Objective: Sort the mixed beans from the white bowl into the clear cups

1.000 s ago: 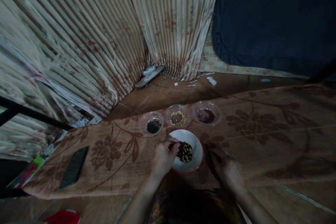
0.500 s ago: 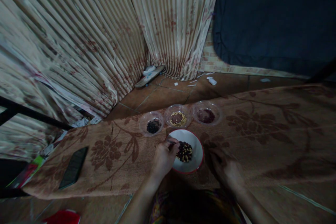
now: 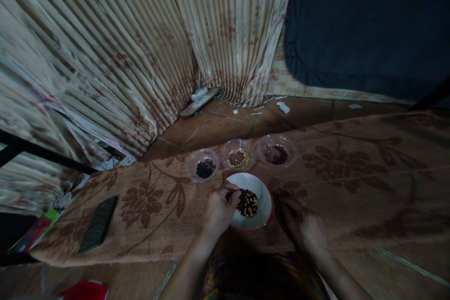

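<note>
Still, by my feed: over the last second I see almost nothing change beyond a slight shift of the view. The left hand (image 3: 221,206) keeps a thin dark tool (image 3: 230,190) pinched between thumb and fingers over the left rim of the bowl (image 3: 263,204), and I judge the dark and yellow beans (image 3: 248,204) inside no further sorted. The right hand (image 3: 305,227) lies half curled just right of the bowl, too dim for me to tell whether it holds anything. The bowl sits mid-length on the tabletop (image 3: 186,225), towards the near edge. Beyond it, along the far edge, stand three clear dishes: black beans in the left dish (image 3: 188,168), yellow in the middle dish (image 3: 239,141), dark red in the right dish (image 3: 290,145). A phone (image 3: 98,225) lies near the left end; past the far edge hangs a curtain (image 3: 228,33).
</note>
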Motion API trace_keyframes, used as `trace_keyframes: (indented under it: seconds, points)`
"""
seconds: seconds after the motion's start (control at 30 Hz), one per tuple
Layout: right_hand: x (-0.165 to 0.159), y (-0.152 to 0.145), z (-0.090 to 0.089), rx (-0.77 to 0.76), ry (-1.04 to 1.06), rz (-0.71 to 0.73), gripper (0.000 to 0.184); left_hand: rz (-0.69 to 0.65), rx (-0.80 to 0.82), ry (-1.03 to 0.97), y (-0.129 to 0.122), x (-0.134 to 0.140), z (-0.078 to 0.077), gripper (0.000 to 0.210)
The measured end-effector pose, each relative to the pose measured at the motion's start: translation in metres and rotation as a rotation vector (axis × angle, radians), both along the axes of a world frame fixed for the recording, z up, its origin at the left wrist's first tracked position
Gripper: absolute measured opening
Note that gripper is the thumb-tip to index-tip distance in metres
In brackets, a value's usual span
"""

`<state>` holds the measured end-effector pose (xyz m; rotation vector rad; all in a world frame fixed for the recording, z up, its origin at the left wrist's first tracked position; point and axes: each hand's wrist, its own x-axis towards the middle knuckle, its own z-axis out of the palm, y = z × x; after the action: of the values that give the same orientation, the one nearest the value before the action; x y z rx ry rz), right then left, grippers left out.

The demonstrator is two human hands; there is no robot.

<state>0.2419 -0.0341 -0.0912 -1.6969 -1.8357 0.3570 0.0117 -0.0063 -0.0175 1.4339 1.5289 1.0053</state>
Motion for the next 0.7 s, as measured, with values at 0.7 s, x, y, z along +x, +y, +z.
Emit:
trace_keyframes:
  seconds: [0.7]
  points:
    - [0.0008,0.0004,-0.0017,0.018,0.007,0.008,0.030,0.010,0.054,0.031,-0.0024,-0.0045,0.0004,0.016]
